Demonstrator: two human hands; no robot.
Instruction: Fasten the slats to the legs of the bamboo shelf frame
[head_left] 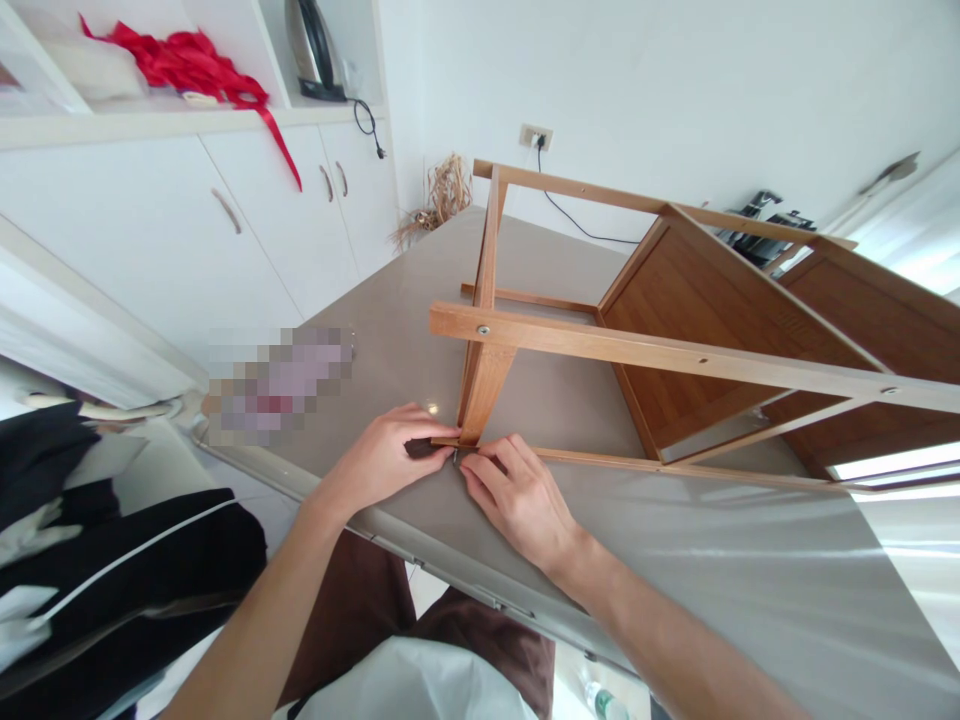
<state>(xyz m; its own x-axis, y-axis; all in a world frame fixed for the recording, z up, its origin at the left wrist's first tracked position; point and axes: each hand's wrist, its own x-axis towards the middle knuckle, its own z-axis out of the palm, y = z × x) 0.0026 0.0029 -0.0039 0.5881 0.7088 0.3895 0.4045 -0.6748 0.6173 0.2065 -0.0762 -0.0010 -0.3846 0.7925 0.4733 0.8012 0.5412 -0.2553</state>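
Observation:
A wooden shelf frame (585, 345) lies on its side on the grey table, its slatted end towards me. My left hand (382, 455) is closed around the end of the frame's lower leg, thumb below and fingers above. Just beside that thumb tip a small metal screw-like piece (455, 453) shows at the corner joint. Close to this joint, my right hand (521, 500) has its fingers curled and pinched together against the leg; whatever lies between its fingertips is hidden. On the upper leg a bolt head (484, 330) sits in its hole.
The grey table (712, 560) carries a blurred-out pinkish item (289, 385) at left and dried stalks (448, 190) at the far corner. White cabinets (247, 220) hold red ribbon (184, 60) and a kettle (313, 50). A black cord (577, 220) hangs from a wall socket.

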